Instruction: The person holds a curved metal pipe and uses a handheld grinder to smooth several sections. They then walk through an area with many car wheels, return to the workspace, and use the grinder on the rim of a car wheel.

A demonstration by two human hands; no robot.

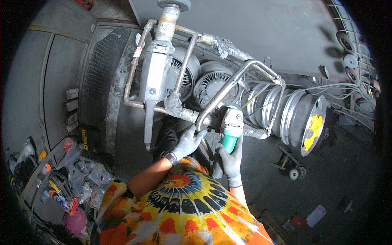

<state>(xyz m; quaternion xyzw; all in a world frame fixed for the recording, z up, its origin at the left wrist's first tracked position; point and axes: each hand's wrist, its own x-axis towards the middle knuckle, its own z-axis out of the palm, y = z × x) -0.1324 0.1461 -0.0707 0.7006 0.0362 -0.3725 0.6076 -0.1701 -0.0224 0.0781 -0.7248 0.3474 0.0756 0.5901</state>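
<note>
In my right hand [231, 161], wearing a light grey work glove, is a green and silver angle grinder [232, 127], gripped by its green body. My left hand [188, 143], gloved too, has its fingers closed at the lower bend of a metal tube frame [222, 92]; part of the grip is hidden. Wrappings cover several of the frame's bars. To the left, a large grey power tool [153, 77] rests against the frame, its long handle pointing toward me and a round grey wheel [175, 5] at its far end.
Several wheel rims [288, 116] lie behind and right of the frame; a yellow cloth [312, 133] sits on the nearest. Discs [350, 61] hang on a wire rack at right. A small wheeled object [288, 165] stands on the floor. Plastic bags [83, 171] pile up at lower left.
</note>
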